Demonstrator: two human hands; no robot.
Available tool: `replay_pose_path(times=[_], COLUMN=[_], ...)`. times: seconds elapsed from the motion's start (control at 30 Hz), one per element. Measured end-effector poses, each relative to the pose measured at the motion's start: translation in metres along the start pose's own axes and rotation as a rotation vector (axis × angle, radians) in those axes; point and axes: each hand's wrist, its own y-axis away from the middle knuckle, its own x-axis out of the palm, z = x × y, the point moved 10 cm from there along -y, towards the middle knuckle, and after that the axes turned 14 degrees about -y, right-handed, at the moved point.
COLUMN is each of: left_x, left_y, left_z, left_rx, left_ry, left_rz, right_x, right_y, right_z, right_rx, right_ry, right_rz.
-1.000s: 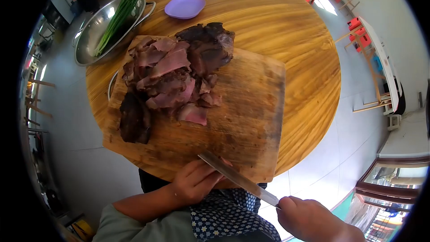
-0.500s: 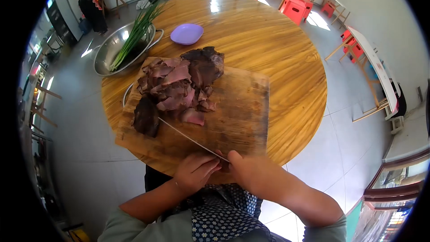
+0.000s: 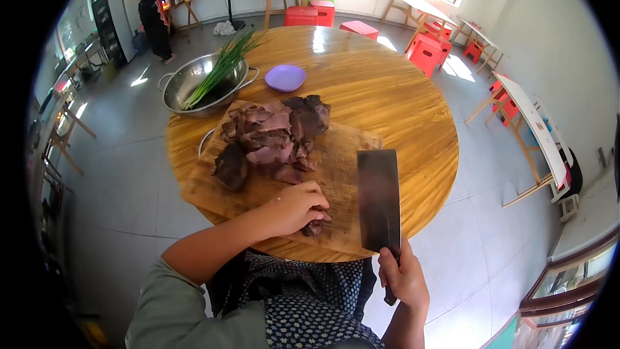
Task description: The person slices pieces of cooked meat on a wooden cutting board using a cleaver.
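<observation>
Room over right side of table (image 3: 423, 132); cleaver (image 3: 379, 200) between there and left hand (image 3: 301, 209).

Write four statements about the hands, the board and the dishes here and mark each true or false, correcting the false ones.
1. The right hand grips the cleaver by its handle. True.
2. The left hand is empty. False: it holds a chunk of meat against the cutting board.
3. Green stalks lie in the metal bowl. True.
4. The purple dish stands on the cutting board. False: it stands on the wooden table.
</observation>
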Motion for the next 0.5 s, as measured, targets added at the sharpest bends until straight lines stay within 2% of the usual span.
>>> replay_pose_path(times=[0.03,0.07,0.13,0.17,0.23,0.27,0.33,0.4,0.47,0.5], left_x=[0.013,0.011,0.029,0.027,0.009,-0.001,-0.063,-0.106,-0.131,-0.155], left_y=[-0.005,-0.012,-0.017,-0.017,-0.023,-0.023,-0.011,0.016,0.045,0.052], left_z=[0.0,0.002,-0.001,-0.005,-0.009,-0.019,-0.056,-0.108,-0.149,-0.174], left_rx=[0.028,0.03,0.08,0.082,-0.049,-0.029,0.152,0.328,0.605,0.764], left_ry=[-0.013,-0.023,-0.032,-0.036,0.038,0.024,0.395,0.573,0.834,0.812], left_rz=[0.137,0.13,0.322,0.323,0.295,0.295,-0.077,-0.234,-0.265,-0.229], right_x=[0.0,-0.002,-0.004,-0.005,-0.011,-0.013,-0.011,-0.011,-0.004,-0.003], right_y=[0.003,0.004,0.008,0.009,0.009,0.01,0.011,0.012,0.009,0.009], right_z=[0.001,0.0,-0.004,-0.006,-0.01,-0.009,-0.008,-0.008,-0.009,-0.007], right_rx=[-0.012,0.002,0.029,0.026,0.019,0.002,-0.016,-0.007,0.017,-0.002], right_ry=[0.001,-0.002,-0.012,-0.015,-0.059,-0.069,-0.084,-0.097,-0.123,-0.106], right_rz=[0.007,-0.01,0.01,0.009,-0.026,-0.04,-0.016,-0.035,-0.002,0.001])
